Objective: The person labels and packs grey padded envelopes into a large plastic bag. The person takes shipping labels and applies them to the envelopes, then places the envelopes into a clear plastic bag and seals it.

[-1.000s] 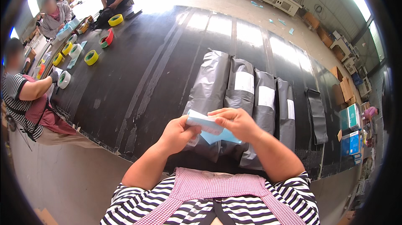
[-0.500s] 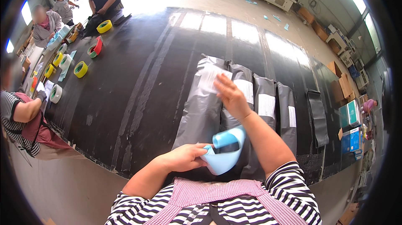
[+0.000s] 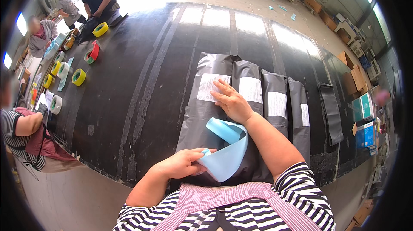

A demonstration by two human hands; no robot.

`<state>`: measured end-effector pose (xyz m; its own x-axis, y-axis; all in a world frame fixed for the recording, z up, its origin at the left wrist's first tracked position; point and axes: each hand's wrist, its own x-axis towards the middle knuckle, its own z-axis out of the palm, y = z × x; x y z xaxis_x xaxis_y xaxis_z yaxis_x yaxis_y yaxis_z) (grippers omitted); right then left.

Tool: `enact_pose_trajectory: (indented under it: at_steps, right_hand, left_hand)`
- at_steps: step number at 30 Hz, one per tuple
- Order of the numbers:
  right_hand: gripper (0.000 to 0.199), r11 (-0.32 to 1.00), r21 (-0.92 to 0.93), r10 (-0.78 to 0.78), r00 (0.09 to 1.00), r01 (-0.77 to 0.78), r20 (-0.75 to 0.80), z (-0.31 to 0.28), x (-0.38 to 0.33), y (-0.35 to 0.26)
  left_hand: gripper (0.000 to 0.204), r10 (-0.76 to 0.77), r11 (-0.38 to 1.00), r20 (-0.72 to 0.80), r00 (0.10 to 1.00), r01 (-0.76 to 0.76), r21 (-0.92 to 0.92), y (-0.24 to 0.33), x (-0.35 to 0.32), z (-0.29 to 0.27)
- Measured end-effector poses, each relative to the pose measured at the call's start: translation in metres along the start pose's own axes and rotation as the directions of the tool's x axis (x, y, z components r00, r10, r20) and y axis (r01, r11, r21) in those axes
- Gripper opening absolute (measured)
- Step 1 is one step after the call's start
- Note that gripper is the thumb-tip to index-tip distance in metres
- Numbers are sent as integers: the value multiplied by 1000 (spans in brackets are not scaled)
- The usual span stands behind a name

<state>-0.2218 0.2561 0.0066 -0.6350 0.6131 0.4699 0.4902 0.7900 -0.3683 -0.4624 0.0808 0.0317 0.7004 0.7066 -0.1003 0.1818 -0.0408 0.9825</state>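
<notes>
My left hand is nearly closed, thumb against fingers, pinching one end of a light blue strip close to the near edge of the surface. The strip curls round in a loop over the near part of the bags, its other end rolled up; I cannot tell whether that roll touches them. My right hand is open, palm down with fingers spread, gripping nothing; its fingertips lie over the white label on the leftmost grey bag. Three more labelled grey bags lie in a row to its right, running from the near edge toward the far edge. A folded grey bag lies apart from them, toward the right edge, and tape rolls stand toward the left edge.
</notes>
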Motion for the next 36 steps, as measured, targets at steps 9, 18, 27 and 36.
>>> enact_pose_trajectory:
  at_steps: [9, 18, 27, 36]
  right_hand:
    - [41, 987, 113, 106, 989, -118, 104, -7, -1, 1]
    - [47, 876, -346, 419, 886, -336, 198, -5, 41, -31]
    - [44, 807, -258, 591, 745, -532, 311, 39, 47, -44]
    - [68, 785, -281, 609, 773, -552, 180, 27, 47, -27]
  left_hand:
    - [31, -12, 1000, -2, 1000, 12, 28, 8, 2, 1]
    - [21, 19, 989, 29, 999, -24, 149, 4, 3, 5]
    - [19, -70, 985, 18, 997, 66, 161, 19, 7, 13]
    - [32, -184, 964, 24, 983, 176, 201, 43, 6, 13]
